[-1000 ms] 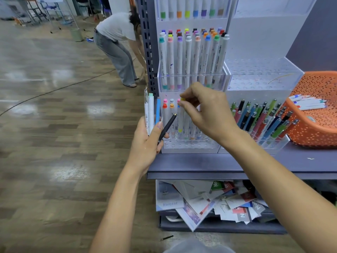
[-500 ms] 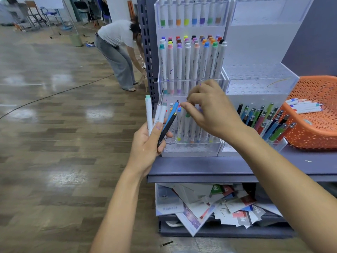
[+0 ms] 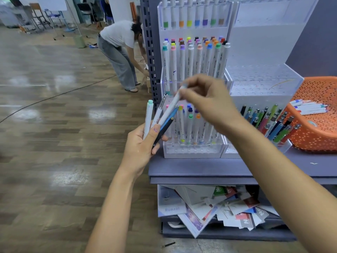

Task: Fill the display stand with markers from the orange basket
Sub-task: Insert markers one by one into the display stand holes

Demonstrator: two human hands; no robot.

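My left hand (image 3: 140,145) grips a fan of several pens and markers (image 3: 160,119) in front of the clear acrylic display stand (image 3: 193,150) on the grey shelf. My right hand (image 3: 207,101) pinches the upper end of one white marker (image 3: 171,106) whose lower end still lies in the left hand's bundle. The stand's tiers hold rows of upright white markers with coloured caps (image 3: 193,57). At the right, the orange basket (image 3: 317,132) holds several loose white markers (image 3: 308,106).
A second clear stand (image 3: 262,84) beside the first has a bare perforated tier and coloured pens (image 3: 269,123) in its front row. Papers and booklets (image 3: 218,209) pile up under the shelf. A person (image 3: 120,52) bends over on the wooden floor behind; a pen (image 3: 168,244) lies on the floor.
My right hand left the stand's lower row and moved left to the bundle, taking hold of a white marker. My left hand rose slightly with the fanned pens.
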